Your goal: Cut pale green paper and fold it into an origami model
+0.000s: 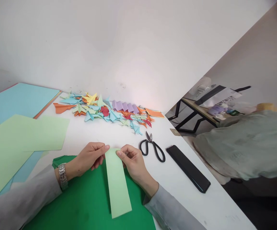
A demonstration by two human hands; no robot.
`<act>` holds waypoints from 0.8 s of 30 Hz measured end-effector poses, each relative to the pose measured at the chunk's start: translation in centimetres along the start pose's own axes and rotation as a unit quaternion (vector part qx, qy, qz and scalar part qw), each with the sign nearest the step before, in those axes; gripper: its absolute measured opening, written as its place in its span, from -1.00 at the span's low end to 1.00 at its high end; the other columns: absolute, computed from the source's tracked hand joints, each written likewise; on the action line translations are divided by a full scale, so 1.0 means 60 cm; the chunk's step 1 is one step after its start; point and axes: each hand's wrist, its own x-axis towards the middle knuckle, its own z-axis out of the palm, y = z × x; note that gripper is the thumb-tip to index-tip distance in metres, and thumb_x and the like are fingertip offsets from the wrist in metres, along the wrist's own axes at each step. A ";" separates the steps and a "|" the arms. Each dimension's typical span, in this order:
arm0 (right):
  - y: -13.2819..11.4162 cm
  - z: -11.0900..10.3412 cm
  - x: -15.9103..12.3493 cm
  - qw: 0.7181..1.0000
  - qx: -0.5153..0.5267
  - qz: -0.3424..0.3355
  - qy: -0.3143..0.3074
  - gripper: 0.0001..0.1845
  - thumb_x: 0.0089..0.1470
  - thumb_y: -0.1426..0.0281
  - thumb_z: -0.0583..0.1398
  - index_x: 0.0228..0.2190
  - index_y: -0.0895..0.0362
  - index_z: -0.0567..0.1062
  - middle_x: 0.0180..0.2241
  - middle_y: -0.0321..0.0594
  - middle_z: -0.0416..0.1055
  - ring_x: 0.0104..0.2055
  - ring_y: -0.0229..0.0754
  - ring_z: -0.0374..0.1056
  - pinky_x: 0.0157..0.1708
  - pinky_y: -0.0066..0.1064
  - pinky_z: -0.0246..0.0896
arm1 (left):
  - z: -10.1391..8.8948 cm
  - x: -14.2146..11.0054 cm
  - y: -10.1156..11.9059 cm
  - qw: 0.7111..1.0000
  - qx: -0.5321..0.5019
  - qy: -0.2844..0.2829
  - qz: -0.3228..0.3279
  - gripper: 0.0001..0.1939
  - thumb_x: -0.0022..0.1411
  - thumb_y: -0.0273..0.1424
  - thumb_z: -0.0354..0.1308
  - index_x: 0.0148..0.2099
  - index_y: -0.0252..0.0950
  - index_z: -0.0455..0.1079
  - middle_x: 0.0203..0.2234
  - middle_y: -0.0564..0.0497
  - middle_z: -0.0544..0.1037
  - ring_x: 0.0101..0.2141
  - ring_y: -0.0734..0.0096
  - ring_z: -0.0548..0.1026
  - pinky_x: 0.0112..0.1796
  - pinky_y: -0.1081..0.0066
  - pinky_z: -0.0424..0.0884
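Observation:
A long strip of light green paper hangs from my two hands over a green mat or cloth. Its top left corner is pinched between the thumb and fingers of my left hand. The top right corner is pinched the same way by my right hand. The lower end of the strip points toward me. Beyond my right hand lies a pair of black-handled scissors, blades slightly apart. A long black case-like object rests farther right on the white table.
Folded paper shapes in many colours are heaped by the wall. Large light green sheets and a stack topped with light blue paper lie at left. Orange paper sits behind the scissors. At right are draped fabric and a cluttered bench.

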 end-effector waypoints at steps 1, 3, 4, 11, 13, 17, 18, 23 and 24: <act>0.000 0.000 0.000 1.000 0.001 0.001 0.004 -0.63 -0.12 0.13 0.28 -0.61 0.13 0.34 -0.75 -0.44 0.15 -0.69 -0.38 0.03 -0.67 -0.50 -0.07 | 0.001 -0.001 0.002 1.000 0.010 -0.004 0.002 -0.56 0.14 -0.06 0.03 -0.58 -0.29 0.18 -0.77 0.18 0.28 -0.78 0.64 0.18 -0.77 0.60 0.06; -0.001 0.000 -0.001 1.000 0.007 0.001 0.005 -0.63 -0.12 0.12 0.28 -0.61 0.13 0.34 -0.75 -0.44 0.15 -0.69 -0.38 0.04 -0.67 -0.50 -0.06 | 0.001 -0.002 0.005 0.999 0.034 -0.025 0.005 -0.59 0.10 -0.08 0.08 -0.56 -0.30 0.21 -0.75 0.17 0.31 -0.76 0.63 0.19 -0.76 0.59 0.07; -0.002 0.001 -0.001 1.000 0.009 0.000 0.004 -0.63 -0.12 0.12 0.28 -0.61 0.13 0.34 -0.75 -0.44 0.15 -0.69 -0.38 0.03 -0.67 -0.50 -0.06 | 0.001 -0.003 0.006 0.998 0.046 -0.038 0.004 -0.62 0.08 -0.11 0.12 -0.56 -0.30 0.22 -0.74 0.17 0.32 -0.76 0.64 0.19 -0.75 0.59 0.06; -0.003 0.003 -0.001 1.000 0.002 -0.009 0.005 -0.63 -0.12 0.10 0.28 -0.61 0.12 0.34 -0.74 -0.44 0.16 -0.69 -0.38 0.03 -0.68 -0.50 -0.07 | 0.000 -0.002 0.004 0.997 0.062 -0.053 0.013 -0.62 0.05 -0.17 0.12 -0.63 -0.28 0.14 -0.82 0.20 0.20 -0.75 0.64 0.11 -0.69 0.55 -0.02; -0.003 0.003 -0.001 1.000 0.004 -0.010 0.002 -0.62 -0.12 0.09 0.28 -0.61 0.12 0.34 -0.75 -0.44 0.17 -0.69 -0.38 0.04 -0.68 -0.50 -0.06 | 0.000 -0.002 0.005 0.997 0.061 -0.047 0.020 -0.62 0.02 -0.16 0.14 -0.64 -0.28 0.14 -0.82 0.21 0.16 -0.73 0.63 0.08 -0.69 0.54 -0.04; -0.004 0.004 -0.002 1.000 0.005 -0.012 0.003 -0.62 -0.12 0.10 0.28 -0.61 0.12 0.34 -0.75 -0.43 0.18 -0.70 -0.37 0.05 -0.68 -0.50 -0.05 | 0.001 -0.001 0.006 0.998 0.052 -0.038 0.025 -0.61 -0.01 -0.15 0.15 -0.65 -0.28 0.14 -0.80 0.21 0.12 -0.72 0.62 0.08 -0.68 0.53 -0.06; -0.004 0.004 -0.002 1.000 0.005 -0.012 0.005 -0.62 -0.12 0.10 0.28 -0.61 0.12 0.34 -0.75 -0.43 0.18 -0.70 -0.37 0.05 -0.68 -0.50 -0.05 | 0.001 -0.001 0.006 0.998 0.051 -0.034 0.028 -0.60 -0.01 -0.15 0.15 -0.66 -0.28 0.13 -0.80 0.21 0.12 -0.71 0.63 0.07 -0.68 0.52 -0.06; -0.004 0.007 -0.003 1.000 0.006 -0.018 0.022 -0.64 -0.11 0.11 0.28 -0.60 0.12 0.34 -0.75 -0.43 0.18 -0.70 -0.37 0.07 -0.69 -0.49 -0.04 | 0.002 0.001 -0.002 0.996 0.056 -0.002 0.066 -0.55 0.00 -0.18 0.18 -0.67 -0.27 0.04 -0.80 0.22 0.08 -0.69 0.64 0.04 -0.63 0.52 -0.06; -0.004 0.008 -0.003 0.999 0.007 -0.020 0.029 -0.64 -0.11 0.11 0.28 -0.60 0.12 0.34 -0.74 -0.43 0.19 -0.70 -0.37 0.08 -0.69 -0.49 -0.03 | 0.003 0.001 -0.003 0.996 0.054 0.005 0.071 -0.55 0.01 -0.17 0.18 -0.66 -0.27 0.03 -0.80 0.23 0.07 -0.69 0.64 0.04 -0.63 0.52 -0.06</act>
